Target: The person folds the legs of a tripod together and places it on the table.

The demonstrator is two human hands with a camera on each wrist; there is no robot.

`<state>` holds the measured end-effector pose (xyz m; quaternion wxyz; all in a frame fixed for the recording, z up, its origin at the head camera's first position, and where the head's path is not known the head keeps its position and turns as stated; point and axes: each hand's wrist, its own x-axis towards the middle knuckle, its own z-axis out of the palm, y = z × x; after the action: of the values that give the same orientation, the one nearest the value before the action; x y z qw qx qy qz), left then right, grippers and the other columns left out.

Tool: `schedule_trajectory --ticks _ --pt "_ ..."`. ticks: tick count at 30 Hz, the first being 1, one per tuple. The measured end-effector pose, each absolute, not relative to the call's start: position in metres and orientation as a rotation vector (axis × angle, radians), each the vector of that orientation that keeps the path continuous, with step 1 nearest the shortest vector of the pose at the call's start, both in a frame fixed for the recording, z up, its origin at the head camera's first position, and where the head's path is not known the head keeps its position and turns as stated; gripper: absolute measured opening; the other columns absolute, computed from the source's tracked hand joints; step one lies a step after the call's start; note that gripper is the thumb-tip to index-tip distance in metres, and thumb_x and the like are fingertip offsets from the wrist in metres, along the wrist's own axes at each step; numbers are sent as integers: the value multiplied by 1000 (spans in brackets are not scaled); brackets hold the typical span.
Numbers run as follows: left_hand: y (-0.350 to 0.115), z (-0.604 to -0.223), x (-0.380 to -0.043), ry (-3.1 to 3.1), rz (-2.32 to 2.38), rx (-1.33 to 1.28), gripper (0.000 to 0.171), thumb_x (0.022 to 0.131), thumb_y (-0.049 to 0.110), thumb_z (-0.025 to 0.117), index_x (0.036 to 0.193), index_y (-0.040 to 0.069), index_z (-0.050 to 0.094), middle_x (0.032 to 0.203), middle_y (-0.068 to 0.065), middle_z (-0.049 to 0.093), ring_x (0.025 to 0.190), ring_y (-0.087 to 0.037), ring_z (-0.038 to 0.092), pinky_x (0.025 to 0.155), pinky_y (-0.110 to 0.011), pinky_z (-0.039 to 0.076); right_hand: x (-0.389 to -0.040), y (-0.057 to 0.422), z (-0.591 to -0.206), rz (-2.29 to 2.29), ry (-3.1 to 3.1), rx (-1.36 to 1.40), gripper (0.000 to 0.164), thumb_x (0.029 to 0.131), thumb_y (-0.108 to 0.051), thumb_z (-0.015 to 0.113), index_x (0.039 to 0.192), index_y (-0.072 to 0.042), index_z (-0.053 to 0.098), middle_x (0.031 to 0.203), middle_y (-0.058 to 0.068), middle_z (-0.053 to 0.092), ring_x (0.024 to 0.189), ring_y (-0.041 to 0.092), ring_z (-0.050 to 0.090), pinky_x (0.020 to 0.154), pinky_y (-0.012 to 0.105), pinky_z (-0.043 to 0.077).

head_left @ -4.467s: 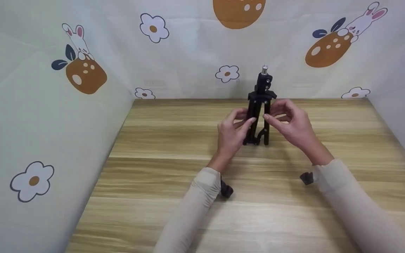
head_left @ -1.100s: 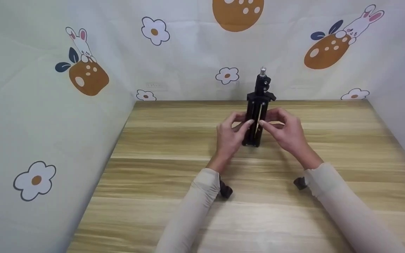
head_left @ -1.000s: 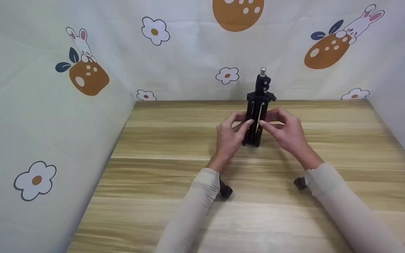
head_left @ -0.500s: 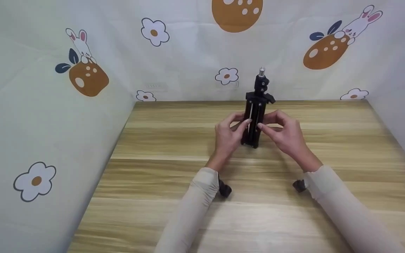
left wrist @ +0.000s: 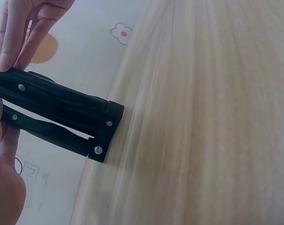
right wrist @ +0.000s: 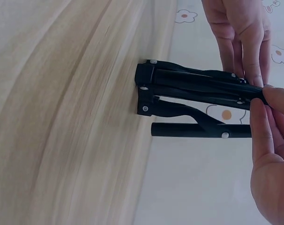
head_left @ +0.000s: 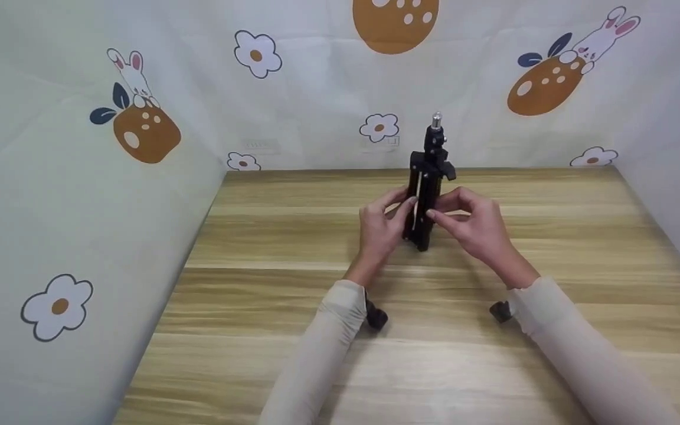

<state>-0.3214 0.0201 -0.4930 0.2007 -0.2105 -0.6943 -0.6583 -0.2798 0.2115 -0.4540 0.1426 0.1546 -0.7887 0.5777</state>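
Observation:
A black folding light stand (head_left: 425,195) stands upright near the back of the wooden table, a silver stud (head_left: 437,121) at its top and a black knob (head_left: 448,170) at its right. My left hand (head_left: 380,231) grips the left side of the legs between thumb and fingers. From the right, my right hand (head_left: 481,227) pinches a leg, thumb in front. The legs sit close together; in the right wrist view one leg tube (right wrist: 189,130) stands a little apart from the others, joined by a hinged brace (right wrist: 193,112). In the left wrist view, the lower bracket (left wrist: 107,131) shows rivets.
The wood-grain table (head_left: 293,236) reaches back to a pale cloth wall (head_left: 310,100) printed with flowers, rabbits and orange fruit. Similar cloth walls rise at both sides. Black wrist-camera mounts (head_left: 377,317) stick out from both cuffs.
Since the earliest frame the splayed right leg has swung in toward the others. Over the last second the stand has turned and shifted slightly left, and both hands have moved with it.

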Motion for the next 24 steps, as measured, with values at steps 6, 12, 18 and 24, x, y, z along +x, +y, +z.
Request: schedule_trajectory --ticks 6,12,18,24 --pt "20 -493 -323 -1968 -1840 -592 24 103 10 76 125 3 79 120 -14 82 114 -20 79 97 -24 66 -279 212 -451 1663 -2303 477 18 93 -3 85 105 4 74 106 18 81 98 16 78 85 25 69" --pt "17 -492 -325 -1988 -1819 -610 23 103 10 75 125 4 79 119 -13 82 113 -19 79 96 -25 66 -281 219 -444 1552 -2356 483 11 97 -4 81 106 -1 77 105 15 81 97 12 77 83 18 67" --pt "16 -493 -327 -1989 -1835 -620 26 103 9 75 127 1 77 121 -16 81 113 -22 79 97 -26 66 -292 226 -443 1577 -2257 357 23 96 -7 82 115 4 75 110 19 79 97 5 73 85 14 66" --pt "18 -494 -328 -1994 -1853 -630 25 103 8 75 127 2 77 121 -15 81 114 -21 79 98 -26 66 -303 226 -447 1668 -2248 407 31 99 -5 78 128 4 71 125 20 76 115 17 74 99 20 64"
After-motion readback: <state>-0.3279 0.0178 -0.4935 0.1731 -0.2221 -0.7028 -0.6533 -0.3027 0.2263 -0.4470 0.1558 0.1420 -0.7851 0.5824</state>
